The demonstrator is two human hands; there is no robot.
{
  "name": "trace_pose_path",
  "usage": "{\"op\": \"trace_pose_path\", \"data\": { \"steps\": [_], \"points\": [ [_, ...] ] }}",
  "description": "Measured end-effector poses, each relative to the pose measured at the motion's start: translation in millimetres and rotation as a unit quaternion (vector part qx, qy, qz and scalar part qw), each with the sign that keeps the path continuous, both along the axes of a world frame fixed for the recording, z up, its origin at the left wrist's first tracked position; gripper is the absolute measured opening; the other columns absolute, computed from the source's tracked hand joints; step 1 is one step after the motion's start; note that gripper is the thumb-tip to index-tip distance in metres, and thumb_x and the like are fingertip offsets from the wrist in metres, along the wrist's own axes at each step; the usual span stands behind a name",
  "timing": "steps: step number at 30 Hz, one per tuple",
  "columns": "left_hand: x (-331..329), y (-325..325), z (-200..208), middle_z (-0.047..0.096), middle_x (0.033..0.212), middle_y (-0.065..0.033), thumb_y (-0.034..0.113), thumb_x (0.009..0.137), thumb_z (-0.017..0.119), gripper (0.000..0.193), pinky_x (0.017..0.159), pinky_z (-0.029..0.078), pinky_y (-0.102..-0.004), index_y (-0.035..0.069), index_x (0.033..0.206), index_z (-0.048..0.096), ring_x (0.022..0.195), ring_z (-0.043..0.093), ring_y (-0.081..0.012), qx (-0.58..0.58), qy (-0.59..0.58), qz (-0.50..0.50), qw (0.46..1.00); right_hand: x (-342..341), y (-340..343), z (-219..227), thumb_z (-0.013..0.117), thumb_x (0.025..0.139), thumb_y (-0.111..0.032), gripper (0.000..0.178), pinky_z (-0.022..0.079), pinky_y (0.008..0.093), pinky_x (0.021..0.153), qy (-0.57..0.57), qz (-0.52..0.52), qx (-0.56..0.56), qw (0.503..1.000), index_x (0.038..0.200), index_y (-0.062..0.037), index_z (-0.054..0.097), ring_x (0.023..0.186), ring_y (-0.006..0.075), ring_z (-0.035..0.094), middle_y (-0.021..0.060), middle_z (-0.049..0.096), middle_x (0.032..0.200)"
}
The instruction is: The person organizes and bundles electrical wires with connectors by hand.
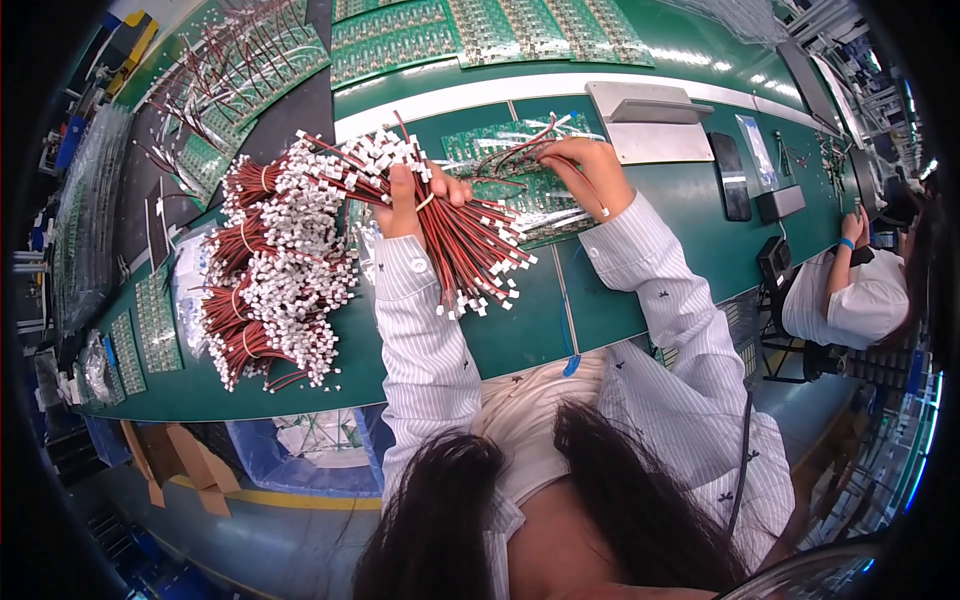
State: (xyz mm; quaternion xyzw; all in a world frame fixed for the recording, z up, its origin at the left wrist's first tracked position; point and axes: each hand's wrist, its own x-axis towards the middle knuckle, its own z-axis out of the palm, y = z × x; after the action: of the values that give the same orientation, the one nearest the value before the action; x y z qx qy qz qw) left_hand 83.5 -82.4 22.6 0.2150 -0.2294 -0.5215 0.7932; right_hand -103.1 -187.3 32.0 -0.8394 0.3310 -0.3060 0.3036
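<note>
My left hand point(404, 205) is closed around a bundle of red and black wire cables point(465, 250) with white plug connectors at both ends; a pale band circles the bundle. To its right, my right hand point(590, 168) is bent over a green circuit board panel point(468, 145), with its fingers pinched on a wire cable point(597, 196). One white plug hangs below that palm. A few more red and black cables lie across the panel, near my right fingertips. The fingertips are partly hidden by the hand.
Several banded cable bundles point(240, 308) are heaped at left on the green table point(510, 345). Circuit board panels point(390, 45) lie along the back, some with cables attached point(250, 90). At right are a metal bracket point(650, 120), a black phone point(730, 178) and a seated person point(850, 290).
</note>
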Motion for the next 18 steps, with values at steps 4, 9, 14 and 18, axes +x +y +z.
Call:
{"op": "trace_pose_path", "data": {
  "steps": [4,9,14,18],
  "points": [
    [-2,1,4,0.046,0.064,-0.0051,0.037,0.085,0.045,0.035,0.058,0.043,-0.0384,0.003,0.081,0.043,0.055,0.049,-0.0188,0.0,0.009,-0.001,1.0,3,-11,-18,0.056,0.071,-0.001,0.012,0.047,0.0309,0.065,0.02,0.035,-0.082,0.996,0.081,-0.0025,0.062,0.071,0.0258,0.06,0.0129,0.061,0.078],
    [-1,1,2,0.045,0.064,-0.0049,0.038,0.085,0.043,0.036,0.058,0.043,-0.0381,0.003,0.08,0.043,0.055,0.049,-0.0185,-0.002,0.002,-0.003,1.0,2,-17,-24,0.058,0.069,-0.001,0.013,0.047,0.0305,0.07,0.062,0.062,-0.098,0.991,0.081,-0.0007,0.062,0.077,0.0243,0.059,0.0111,0.062,0.081],
    [-2,2,2,0.045,0.064,-0.0048,0.039,0.085,0.043,0.037,0.058,0.043,-0.038,0.002,0.08,0.043,0.054,0.049,-0.0183,0.008,0.007,0.0,1.0,3,-22,-27,0.058,0.068,-0.001,0.012,0.046,0.0301,0.073,0.051,0.114,-0.129,0.984,0.079,-0.002,0.062,0.079,0.0229,0.059,0.0097,0.062,0.082],
    [-2,1,3,0.045,0.064,-0.0049,0.039,0.085,0.043,0.038,0.058,0.043,-0.0382,0.002,0.079,0.043,0.055,0.049,-0.0183,0.014,0.002,-0.007,1.0,0,-29,-19,0.058,0.067,0.0,0.013,0.045,0.0306,0.076,0.06,0.174,-0.129,0.974,0.079,-0.0029,0.062,0.082,0.0226,0.058,0.0087,0.062,0.084]
  ]
}}
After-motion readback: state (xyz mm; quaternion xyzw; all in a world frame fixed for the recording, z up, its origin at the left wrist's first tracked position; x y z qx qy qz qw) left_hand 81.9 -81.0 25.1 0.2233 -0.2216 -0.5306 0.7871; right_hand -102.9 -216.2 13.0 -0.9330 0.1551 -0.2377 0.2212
